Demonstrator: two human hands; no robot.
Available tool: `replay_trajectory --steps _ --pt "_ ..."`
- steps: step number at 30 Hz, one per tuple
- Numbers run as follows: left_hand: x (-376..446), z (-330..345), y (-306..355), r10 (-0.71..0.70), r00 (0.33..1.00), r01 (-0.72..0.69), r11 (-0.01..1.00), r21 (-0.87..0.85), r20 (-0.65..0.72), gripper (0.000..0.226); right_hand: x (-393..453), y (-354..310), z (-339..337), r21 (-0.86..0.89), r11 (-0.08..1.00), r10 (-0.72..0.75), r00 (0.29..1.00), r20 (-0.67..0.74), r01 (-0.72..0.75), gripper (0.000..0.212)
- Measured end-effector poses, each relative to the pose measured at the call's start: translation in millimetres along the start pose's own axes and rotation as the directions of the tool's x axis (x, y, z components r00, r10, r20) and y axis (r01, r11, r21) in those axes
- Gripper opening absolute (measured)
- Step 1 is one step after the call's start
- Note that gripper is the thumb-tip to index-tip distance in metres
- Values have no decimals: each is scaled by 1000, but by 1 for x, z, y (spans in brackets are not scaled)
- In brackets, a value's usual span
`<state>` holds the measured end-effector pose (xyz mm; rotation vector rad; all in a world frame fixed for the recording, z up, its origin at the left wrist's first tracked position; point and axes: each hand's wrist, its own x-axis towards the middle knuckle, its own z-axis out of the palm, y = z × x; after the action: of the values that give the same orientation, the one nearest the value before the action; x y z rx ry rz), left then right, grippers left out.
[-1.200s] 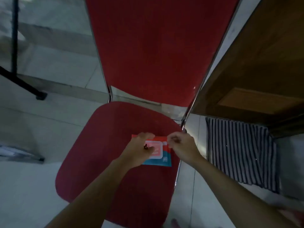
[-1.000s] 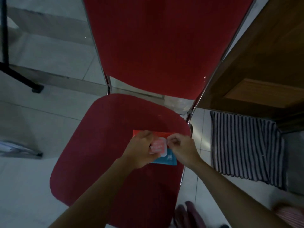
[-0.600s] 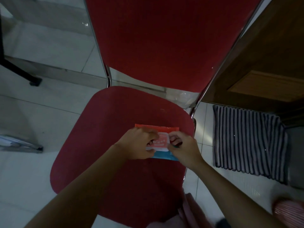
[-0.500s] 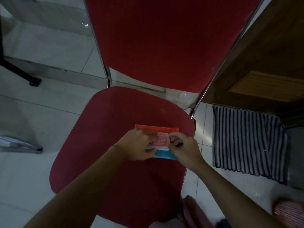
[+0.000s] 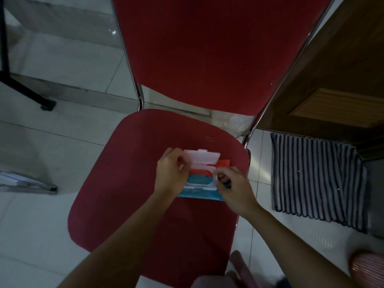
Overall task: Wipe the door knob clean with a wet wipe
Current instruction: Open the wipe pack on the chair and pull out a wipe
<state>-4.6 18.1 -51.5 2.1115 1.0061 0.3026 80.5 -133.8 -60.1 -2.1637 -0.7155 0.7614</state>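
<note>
A red and blue wet wipe pack [image 5: 200, 194] lies on the seat of a red chair [image 5: 133, 183]. Its white plastic lid [image 5: 202, 160] stands flipped up, showing the oval opening [image 5: 200, 179] beneath. My left hand [image 5: 171, 172] holds the lid's left end and covers the pack's left side. My right hand [image 5: 233, 189] pinches at the right edge of the opening frame. No wipe is visible coming out. The door knob is not in view.
A wooden door [image 5: 336, 80] stands at the right behind the chair. A striped floor mat [image 5: 315, 179] lies on the white tiles beside the seat. A black stand leg [image 5: 25, 90] crosses the floor at the left. Pinkish cloth [image 5: 239, 271] shows at the bottom.
The pack's lid was shut under my fingers; now it is flipped up. My left hand moved up with the lid, my right stayed at the opening's right edge.
</note>
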Motion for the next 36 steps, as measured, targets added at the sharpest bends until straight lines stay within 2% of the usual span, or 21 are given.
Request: replay_trajectory --steps 1,4,9,13,16,18,21,24,29,33,36 --pt "-4 2 0 7 997 -7 1000 2 71 11 0 0 1 -8 1000 -4 1000 9 4 29" --pt "-14 8 2 30 972 -54 994 98 232 46 -2 -3 2 -23 1000 -13 1000 11 14 37" --pt "-18 15 13 6 975 -62 967 245 221 45 -3 -6 3 -22 1000 -8 1000 -4 8 37" --pt "-14 11 8 35 983 -62 988 144 182 19 -1 -9 1 -85 996 -40 999 -4 39 37" --pt "-15 2 2 50 987 -64 994 85 154 4 2 -14 4 -251 964 -105 994 -41 92 37" --pt "-17 -3 -1 7 989 -9 1000 7 151 5 4 -22 8 -318 940 -142 989 -29 126 36" --pt "-21 -7 0 -48 984 68 992 -111 173 10 8 -32 15 -301 944 -138 990 11 135 29" --pt "-22 -8 1 -67 981 96 984 -150 183 12 15 -36 21 -334 931 -165 986 -28 146 20" --pt "-24 -9 0 -82 975 120 978 -174 208 14 22 -38 27 -395 901 -188 982 13 178 16" --pt "-23 -10 0 -81 972 119 979 -167 219 13 25 -32 30 -337 922 -174 981 80 191 10" --pt "-22 -11 -1 -77 972 115 980 -164 223 14 24 -33 26 -82 995 -59 997 56 63 8"
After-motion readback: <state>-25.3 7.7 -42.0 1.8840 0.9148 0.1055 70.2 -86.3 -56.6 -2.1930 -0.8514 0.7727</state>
